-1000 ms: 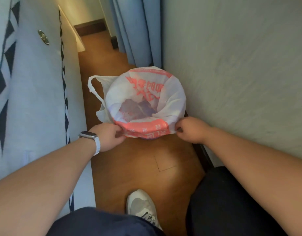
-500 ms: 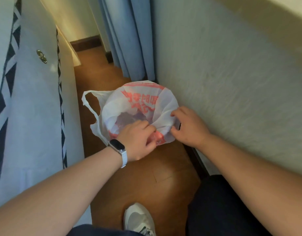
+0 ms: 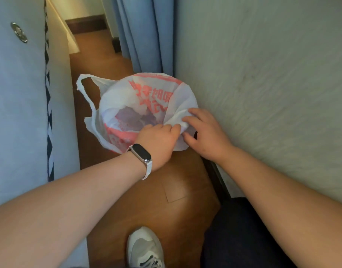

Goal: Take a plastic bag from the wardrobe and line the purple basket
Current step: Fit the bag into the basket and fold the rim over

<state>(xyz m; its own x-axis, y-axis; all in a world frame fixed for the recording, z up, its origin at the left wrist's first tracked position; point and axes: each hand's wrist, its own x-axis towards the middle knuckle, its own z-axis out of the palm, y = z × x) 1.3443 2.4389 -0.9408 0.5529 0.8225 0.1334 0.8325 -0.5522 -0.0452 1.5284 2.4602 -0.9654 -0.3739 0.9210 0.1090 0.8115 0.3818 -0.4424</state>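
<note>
The plastic bag [image 3: 139, 105], white with red print, sat just above the middle of the frame. It was opened out over the purple basket [image 3: 131, 118], which showed only as a lilac tint through the thin plastic at the bottom of the opening. Basket and bag stood on the brown wooden floor [image 3: 178, 190], close against the pale wall [image 3: 263, 74] that filled the right side of the frame. One handle loop [image 3: 83, 76] of the bag stuck out free toward the left.

Both hands met at the lower right part of the bag's rim. The left hand [image 3: 158, 140], a dark watch [image 3: 142, 154] on a white band at its wrist, was curled with its fingertips pinching the plastic there. The right hand [image 3: 205, 132] lay just beside it, fingers spread, two of them resting on a bunched white fold with the thumb below, so the fold seemed caught between them.

A blue curtain [image 3: 147, 31] hung at the top centre behind the bag. A grey panel [image 3: 21, 103] with a dark triangle trim and a round metal stud ran down the left side. A white shoe [image 3: 145, 248] showed at the bottom centre.
</note>
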